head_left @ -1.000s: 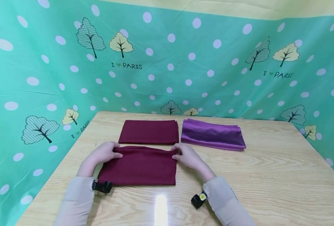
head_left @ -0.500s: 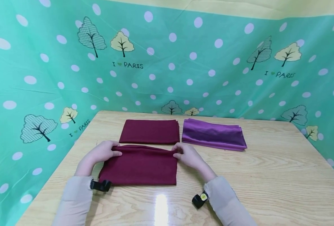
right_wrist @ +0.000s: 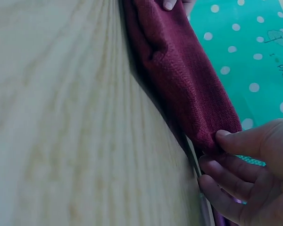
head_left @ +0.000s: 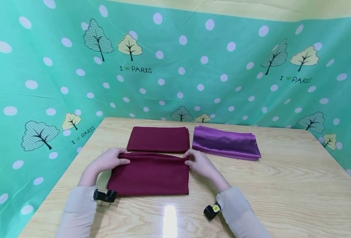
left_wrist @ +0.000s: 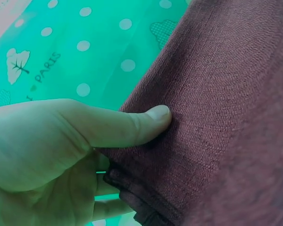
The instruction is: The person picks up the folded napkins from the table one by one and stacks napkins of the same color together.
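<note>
A folded maroon cloth [head_left: 151,177] lies on the near part of the table, its far edge slightly raised between the two hands. At its far left corner my left hand [head_left: 111,160] pinches the edge, thumb on top and fingers behind; the left wrist view shows the thumb pressed on the weave and layered edges of the cloth [left_wrist: 217,103] below it. My right hand [head_left: 200,162] pinches the far right corner. In the right wrist view, the thumb of the right hand [right_wrist: 259,165] lies on the cloth, with fingers curled underneath.
Just behind lies a second folded maroon cloth [head_left: 158,138]. To its right is a folded shiny purple cloth [head_left: 226,142]. All rest on a light wooden table [head_left: 282,185], and a green dotted curtain [head_left: 193,59] hangs behind and at the sides.
The near maroon cloth has shifted slightly to the right, its right edge moving with my right hand. Both hands keep their pinch on the far corners.
</note>
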Tool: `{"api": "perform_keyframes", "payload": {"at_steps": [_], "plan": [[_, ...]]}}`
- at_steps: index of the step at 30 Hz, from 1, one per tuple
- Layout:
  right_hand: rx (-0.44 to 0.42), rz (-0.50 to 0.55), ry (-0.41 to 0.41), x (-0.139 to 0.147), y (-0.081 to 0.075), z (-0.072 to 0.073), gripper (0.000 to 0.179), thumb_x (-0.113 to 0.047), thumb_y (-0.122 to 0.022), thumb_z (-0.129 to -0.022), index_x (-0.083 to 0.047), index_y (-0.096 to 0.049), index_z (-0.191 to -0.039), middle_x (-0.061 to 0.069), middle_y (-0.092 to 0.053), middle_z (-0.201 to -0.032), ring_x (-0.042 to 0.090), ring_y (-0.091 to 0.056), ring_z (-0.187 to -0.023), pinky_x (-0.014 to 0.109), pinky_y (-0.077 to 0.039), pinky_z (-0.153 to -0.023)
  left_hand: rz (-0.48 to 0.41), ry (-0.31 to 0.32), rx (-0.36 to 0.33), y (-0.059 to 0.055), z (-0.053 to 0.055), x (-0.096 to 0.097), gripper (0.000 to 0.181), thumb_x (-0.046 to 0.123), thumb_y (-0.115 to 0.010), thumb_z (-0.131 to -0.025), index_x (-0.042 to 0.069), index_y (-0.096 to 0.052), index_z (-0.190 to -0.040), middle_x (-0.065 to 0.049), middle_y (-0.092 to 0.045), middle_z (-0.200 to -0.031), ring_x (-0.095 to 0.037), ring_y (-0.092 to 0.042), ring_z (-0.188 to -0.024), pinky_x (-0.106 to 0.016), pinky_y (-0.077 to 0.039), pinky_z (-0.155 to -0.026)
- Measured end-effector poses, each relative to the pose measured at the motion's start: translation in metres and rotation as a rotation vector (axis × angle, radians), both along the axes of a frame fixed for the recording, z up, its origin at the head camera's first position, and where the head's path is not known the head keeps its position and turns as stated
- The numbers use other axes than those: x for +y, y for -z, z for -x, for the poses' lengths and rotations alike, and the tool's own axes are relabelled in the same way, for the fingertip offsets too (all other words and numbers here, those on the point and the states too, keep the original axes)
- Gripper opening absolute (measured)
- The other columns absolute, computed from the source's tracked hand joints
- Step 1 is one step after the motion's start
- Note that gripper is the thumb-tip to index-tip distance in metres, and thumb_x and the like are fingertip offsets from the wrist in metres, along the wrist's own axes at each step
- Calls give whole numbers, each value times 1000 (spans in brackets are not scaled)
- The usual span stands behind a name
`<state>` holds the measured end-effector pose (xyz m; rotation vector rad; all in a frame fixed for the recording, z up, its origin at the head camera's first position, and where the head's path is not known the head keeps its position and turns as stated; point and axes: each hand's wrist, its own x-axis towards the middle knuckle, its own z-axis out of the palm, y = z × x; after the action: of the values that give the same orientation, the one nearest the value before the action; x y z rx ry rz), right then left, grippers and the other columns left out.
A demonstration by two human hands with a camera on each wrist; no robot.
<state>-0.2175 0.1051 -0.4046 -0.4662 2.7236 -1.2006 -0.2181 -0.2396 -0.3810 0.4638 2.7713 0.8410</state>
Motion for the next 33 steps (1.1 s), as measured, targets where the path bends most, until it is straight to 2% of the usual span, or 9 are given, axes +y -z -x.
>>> {"api": "perform_keyframes", "payload": {"at_steps": [4,10,14,17,23,33], "plan": [[-16,18,30,1,-4,-1,14,-7,-62,-85,-15,-61,-95,2,-62,-83,12,-52,-61,26,-44,-54,-24,11,14,-3,-1,1,11,20,-63,-84,10,-61,-88,0,-59,-75,-13,-51,-63,-29,-42,-61],[17,25,55,2,-5,-1,14,-6,-63,-84,-16,-61,-94,1,-63,-86,11,-54,-69,25,-44,-58,-58,3,2,-4,-2,4,14,22,-62,-85,9,-61,-90,0,-59,-76,-13,-52,-63,-29,-44,-60],[5,51,68,3,-8,-1,14,-6,-61,-84,-15,-61,-94,2,-63,-89,13,-56,-70,26,-45,-60,-82,-6,8,-5,-1,4,15,21,-61,-86,8,-60,-93,-1,-60,-78,-14,-53,-65,-30,-44,-62],[24,63,61,3,-11,0,14,-5,-61,-84,-14,-61,-95,3,-63,-91,14,-57,-72,27,-46,-63,-85,-20,32,-6,0,5,14,21,-61,-86,9,-59,-93,-2,-59,-78,-14,-52,-66,-30,-44,-62],[114,44,20,5,-19,6,15,-4,-61,-84,-11,-61,-97,3,-63,-87,13,-56,-76,29,-45,-68,-89,-70,81,-9,2,10,14,23,-62,-86,10,-58,-89,-3,-57,-74,-15,-49,-61,-30,-41,-58],[131,74,5,9,-33,16,17,-3,-59,-86,-10,-60,-101,5,-63,-90,14,-57,-73,26,-48,-63,-126,-117,109,-13,8,12,16,27,-62,-86,12,-59,-92,-3,-57,-75,-17,-49,-63,-30,-41,-59]]}}
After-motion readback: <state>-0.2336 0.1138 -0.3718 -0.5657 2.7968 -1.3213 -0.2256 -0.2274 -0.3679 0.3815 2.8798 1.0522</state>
